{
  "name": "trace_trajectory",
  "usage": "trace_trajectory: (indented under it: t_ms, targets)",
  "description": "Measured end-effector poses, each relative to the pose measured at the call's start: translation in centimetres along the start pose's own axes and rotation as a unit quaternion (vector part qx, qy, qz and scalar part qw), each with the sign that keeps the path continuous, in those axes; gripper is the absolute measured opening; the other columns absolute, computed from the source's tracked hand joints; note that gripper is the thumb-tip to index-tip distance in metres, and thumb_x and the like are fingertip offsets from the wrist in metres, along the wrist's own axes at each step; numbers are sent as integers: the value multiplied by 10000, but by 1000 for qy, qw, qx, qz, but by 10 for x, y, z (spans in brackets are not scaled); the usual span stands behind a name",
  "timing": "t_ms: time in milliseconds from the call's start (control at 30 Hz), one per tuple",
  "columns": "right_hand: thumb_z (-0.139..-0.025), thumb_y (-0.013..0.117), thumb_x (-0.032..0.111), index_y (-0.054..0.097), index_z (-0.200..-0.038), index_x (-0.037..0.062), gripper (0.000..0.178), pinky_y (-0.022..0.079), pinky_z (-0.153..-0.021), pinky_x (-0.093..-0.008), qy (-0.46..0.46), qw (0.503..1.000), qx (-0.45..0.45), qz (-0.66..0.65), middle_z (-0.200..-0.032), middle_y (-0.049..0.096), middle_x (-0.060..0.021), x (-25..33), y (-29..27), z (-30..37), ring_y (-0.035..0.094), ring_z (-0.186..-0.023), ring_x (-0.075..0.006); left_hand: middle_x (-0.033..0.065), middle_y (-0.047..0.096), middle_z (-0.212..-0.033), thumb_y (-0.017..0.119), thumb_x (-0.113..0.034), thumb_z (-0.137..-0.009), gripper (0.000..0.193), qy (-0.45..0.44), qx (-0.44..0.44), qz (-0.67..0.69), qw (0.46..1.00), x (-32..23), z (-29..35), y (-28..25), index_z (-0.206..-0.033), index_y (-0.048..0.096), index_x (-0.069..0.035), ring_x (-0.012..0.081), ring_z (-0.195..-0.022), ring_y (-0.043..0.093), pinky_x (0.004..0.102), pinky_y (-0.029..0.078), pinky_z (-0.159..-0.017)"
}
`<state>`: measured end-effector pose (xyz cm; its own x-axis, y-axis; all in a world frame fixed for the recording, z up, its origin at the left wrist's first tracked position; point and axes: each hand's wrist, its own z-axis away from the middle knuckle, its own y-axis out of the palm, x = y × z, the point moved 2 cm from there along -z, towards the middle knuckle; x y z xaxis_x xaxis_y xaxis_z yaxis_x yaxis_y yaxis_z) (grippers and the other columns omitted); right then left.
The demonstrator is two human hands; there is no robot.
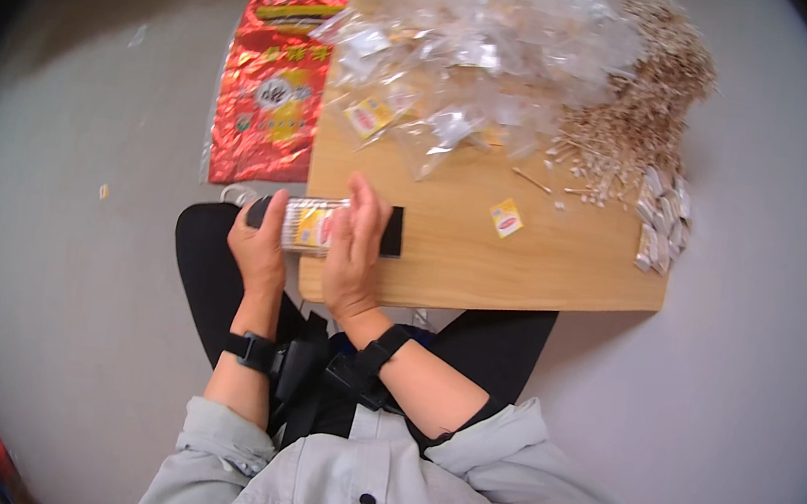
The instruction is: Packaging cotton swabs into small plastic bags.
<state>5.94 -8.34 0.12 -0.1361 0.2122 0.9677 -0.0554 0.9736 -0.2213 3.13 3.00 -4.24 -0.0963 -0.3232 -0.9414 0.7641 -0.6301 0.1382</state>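
Light swab pack held at the table's near-left corner

The clear pack of cotton swabs (311, 228), with a yellow-and-red card inside, sits between both hands over the near-left corner of the wooden table (572, 273). It should be light, its film slick and crinkly, its sticks stiff lengthwise but likely to shift if squeezed; the two ends look the safest hold. The left hand (261, 243) pinches the left end, thumb in front. The right hand (354, 261) lies at the other end, fingers extended; whether it grips, I cannot tell. A flat black piece (393, 232) shows just beyond it.

Toward the right edge lies a loose yellow card (505, 218); clear bags (491, 31) and heaped swabs (644, 100) cover the far side. A red bag (273, 85) hangs beside the left edge, above pale floor (70, 261).
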Motion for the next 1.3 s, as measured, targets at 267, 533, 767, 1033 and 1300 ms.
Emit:
trace_trajectory:
  t_ms: [267, 533, 767, 1033, 1300]
  targets:
    - [-923, 542, 111, 496, -1299, 8, 392, 396, -993, -418, -30, 964, -93, 246, -1209, 444, -187, -22, -143, -28, 467, -1126, -331, 147, 420, -1263, 535, -188, -984, 375, 218, -128, -266, 930, -26, 17, -21, -1281, 457, 28, 216, -1056, 478, 360, 409, -946]
    - [-840, 693, 140, 580, -1249, 114, 425, 519, -776, -358, 56, 963, -76, 252, -1113, 483, -131, -42, -239, -87, 602, -828, -230, 179, 343, -1503, 657, -133, -841, 628, 394, 379, -393, 740, -43, 132, 132, -1407, 413, -15, 359, -1387, 328, 461, 255, -1135]
    - [-817, 717, 150, 619, -1070, 111, 275, 534, -730, -378, 31, 960, 2, 278, -1073, 507, -105, -67, -253, -112, 628, -823, -245, 124, 213, -1600, 616, -511, -842, 880, 421, 440, -566, 556, -6, 122, 171, -1498, 293, -22, 229, -1494, 157, 500, 112, -1182]
    - [-813, 730, 205, 618, -965, 117, 208, 527, -697, -423, 31, 931, -163, 327, -1014, 557, -114, -59, -275, -108, 643, -813, -296, 248, 143, -1574, 749, -372, -780, 937, 407, 331, -583, 621, -12, 122, 180, -1478, 266, 24, 401, -1476, 108, 537, 114, -1177]
    - [-841, 697, 212, 642, -1067, 143, 243, 536, -693, -403, 16, 969, 30, 243, -1028, 560, -115, -64, -269, -78, 648, -786, -283, 213, 168, -1583, 635, -349, -867, 835, 416, 379, -552, 615, 17, 150, 209, -1501, 230, 13, 356, -1484, 127, 522, 101, -1187]
